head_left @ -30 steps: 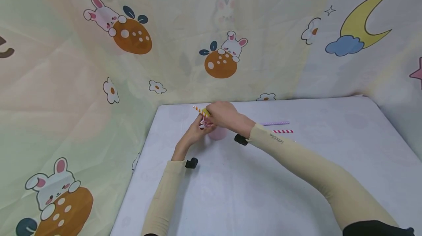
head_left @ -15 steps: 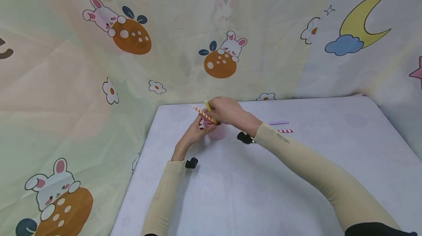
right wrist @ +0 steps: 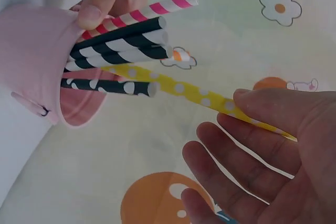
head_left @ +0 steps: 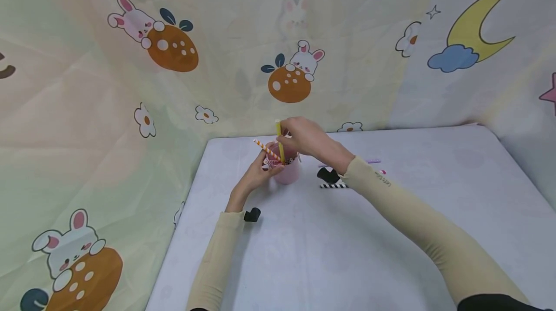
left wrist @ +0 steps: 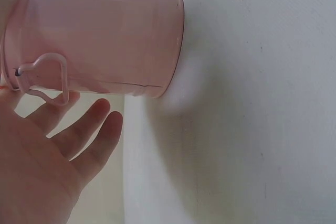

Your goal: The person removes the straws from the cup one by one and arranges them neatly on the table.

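Note:
In the head view a pink bucket (head_left: 287, 175) stands upright on the table with paper straws in it. My left hand (head_left: 255, 176) holds it at the rim, thumb on the near edge; its side handle shows in the left wrist view. Between thumb and fingers, my right hand (head_left: 306, 138) pinches a yellow straw with white dots (right wrist: 181, 88), whose lower end is inside the bucket. Around it lean a red-striped straw (right wrist: 149, 11), several black-and-white straws (right wrist: 123, 43) and, toward my left hand, an orange-striped straw (head_left: 265, 148).
On the white table (head_left: 330, 243), right of the bucket, lie a purple straw (head_left: 373, 161), a red-striped straw end (head_left: 382, 172) and a black-and-white striped straw (head_left: 333, 186), partly behind my right forearm. A printed cloth (head_left: 234, 50) hangs behind and at the sides.
My right hand has risen and shifted right above the bucket, and the yellow straw now stands nearly upright. The left hand and bucket have stayed put.

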The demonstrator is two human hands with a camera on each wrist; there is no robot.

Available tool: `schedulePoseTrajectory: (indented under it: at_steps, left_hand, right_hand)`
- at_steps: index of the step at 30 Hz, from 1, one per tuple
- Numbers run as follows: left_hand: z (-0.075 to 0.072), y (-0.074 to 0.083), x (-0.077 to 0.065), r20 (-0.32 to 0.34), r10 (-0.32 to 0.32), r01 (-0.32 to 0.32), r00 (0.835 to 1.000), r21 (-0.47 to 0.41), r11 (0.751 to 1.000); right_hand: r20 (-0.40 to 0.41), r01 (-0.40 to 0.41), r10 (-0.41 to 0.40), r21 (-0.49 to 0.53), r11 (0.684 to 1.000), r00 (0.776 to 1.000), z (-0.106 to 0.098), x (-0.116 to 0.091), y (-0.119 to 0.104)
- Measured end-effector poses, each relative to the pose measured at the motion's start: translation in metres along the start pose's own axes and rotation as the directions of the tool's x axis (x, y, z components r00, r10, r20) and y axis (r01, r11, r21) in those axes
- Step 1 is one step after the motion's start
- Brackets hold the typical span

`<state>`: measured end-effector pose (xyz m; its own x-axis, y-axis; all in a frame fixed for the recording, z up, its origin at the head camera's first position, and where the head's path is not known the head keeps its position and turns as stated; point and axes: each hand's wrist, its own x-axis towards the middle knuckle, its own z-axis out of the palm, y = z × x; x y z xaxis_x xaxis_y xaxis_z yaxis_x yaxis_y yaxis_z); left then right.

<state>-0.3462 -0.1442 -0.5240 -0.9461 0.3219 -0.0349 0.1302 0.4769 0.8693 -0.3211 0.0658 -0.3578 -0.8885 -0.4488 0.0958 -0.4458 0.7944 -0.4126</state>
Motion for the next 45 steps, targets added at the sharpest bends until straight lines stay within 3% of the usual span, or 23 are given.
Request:
schedulePoseTrajectory:
  at_steps: [16, 27, 36, 45]
  left_hand:
    - [0.001, -0.001, 0.002, 0.012, 0.084, -0.084, 0.996, -0.030, 0.996]
    - [0.001, -0.001, 0.001, 0.021, 0.103, -0.102, 0.994, -0.042, 0.994]
    - [0.000, 0.001, 0.000, 0.015, 0.067, -0.066, 0.998, -0.036, 0.997]
    - [-0.001, 0.005, -0.001, 0.031, 0.060, -0.059, 0.998, -0.026, 0.998]
  right_hand:
    - [-0.107, -0.004, 0.013, 0.088, 0.996, 0.994, -0.029, -0.011, 0.009]
    - [-0.134, -0.073, 0.092, 0.140, 0.988, 0.987, -0.048, -0.024, 0.022]
    - [-0.163, -0.089, 0.118, 0.173, 0.981, 0.980, -0.050, -0.034, 0.040]
    - [-0.169, -0.088, 0.109, 0.126, 0.988, 0.980, -0.051, -0.048, 0.051]
